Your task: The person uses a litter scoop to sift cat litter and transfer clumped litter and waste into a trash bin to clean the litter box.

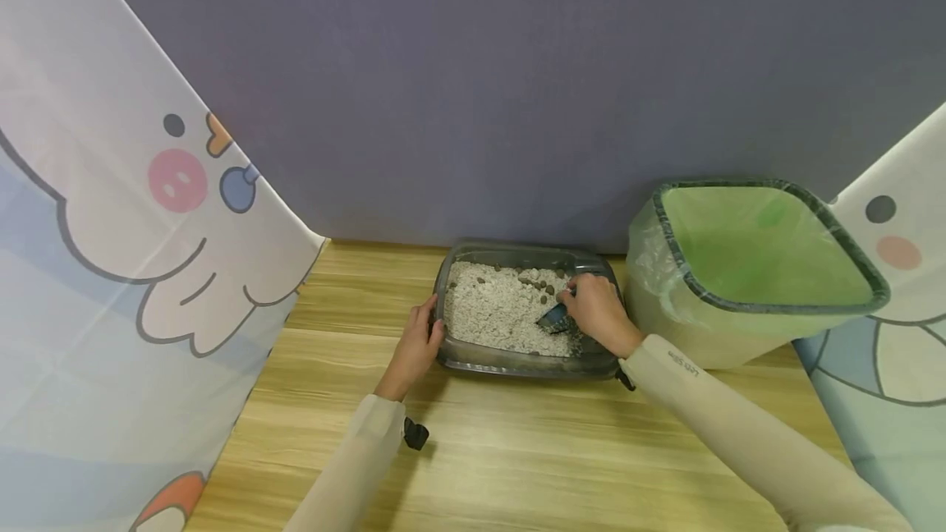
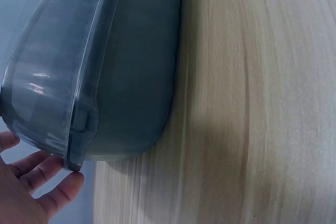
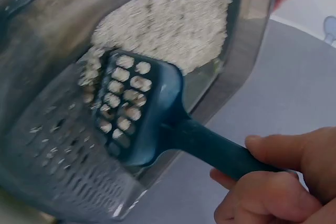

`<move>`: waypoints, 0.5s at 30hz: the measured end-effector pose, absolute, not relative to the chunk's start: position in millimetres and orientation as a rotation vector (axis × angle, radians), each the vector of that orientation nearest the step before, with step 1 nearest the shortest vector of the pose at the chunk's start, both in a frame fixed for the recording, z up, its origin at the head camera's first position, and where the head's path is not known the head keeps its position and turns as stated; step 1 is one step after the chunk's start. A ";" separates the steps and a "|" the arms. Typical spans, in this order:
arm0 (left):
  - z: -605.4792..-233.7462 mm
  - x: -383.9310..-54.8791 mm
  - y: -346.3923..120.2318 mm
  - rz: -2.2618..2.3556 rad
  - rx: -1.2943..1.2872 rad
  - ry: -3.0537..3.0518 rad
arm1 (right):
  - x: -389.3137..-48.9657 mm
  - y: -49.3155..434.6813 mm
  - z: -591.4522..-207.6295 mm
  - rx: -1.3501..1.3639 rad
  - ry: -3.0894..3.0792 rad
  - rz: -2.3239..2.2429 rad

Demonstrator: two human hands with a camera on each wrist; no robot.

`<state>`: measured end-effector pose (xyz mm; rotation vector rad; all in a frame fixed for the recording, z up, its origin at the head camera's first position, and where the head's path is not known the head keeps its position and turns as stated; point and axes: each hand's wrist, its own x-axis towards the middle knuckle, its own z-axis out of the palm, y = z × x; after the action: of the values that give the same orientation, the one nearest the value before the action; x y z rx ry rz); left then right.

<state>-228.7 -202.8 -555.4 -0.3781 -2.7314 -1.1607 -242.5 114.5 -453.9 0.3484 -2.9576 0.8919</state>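
A grey, see-through litter box [image 1: 517, 365] of pale, pellet-like litter [image 1: 495, 310] sits on the wooden surface. Several brown clumps [image 1: 547, 289] lie in the litter toward the far right. My right hand [image 1: 597, 312] grips the handle of a dark blue-green litter scoop [image 3: 147, 103]. Pale litter and some brown bits show through the holes of the scoop's head, which is low at the box's right side. My left hand [image 1: 415, 347] holds the box's left rim, its fingers [image 2: 39, 174] and thumb at the lip in the left wrist view.
Right of the box stands a tall bin [image 1: 665, 335] lined with a thin translucent bag, with a dark rim and green inside. A grey panel [image 1: 473, 105] rises behind. Cartoon-printed sheets [image 1: 111, 228] flank both sides. Wooden surface [image 1: 517, 450] extends in front.
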 end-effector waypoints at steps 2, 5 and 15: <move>-554.4 -228.3 -202.5 -1.151 -0.376 -2.735 | -243.3 118.4 -456.1 0.318 -2.970 0.862; -553.2 -227.9 -202.5 -1.152 -0.376 -2.736 | -241.3 124.2 -459.8 0.260 -3.057 0.777; -554.7 -229.0 -201.5 -1.135 -0.374 -2.735 | -235.7 128.8 -470.4 0.158 -3.080 0.859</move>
<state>-229.0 -201.5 -554.7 -0.3745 -2.7346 -1.1349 -235.7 128.8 -470.4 0.1582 -3.0803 0.8586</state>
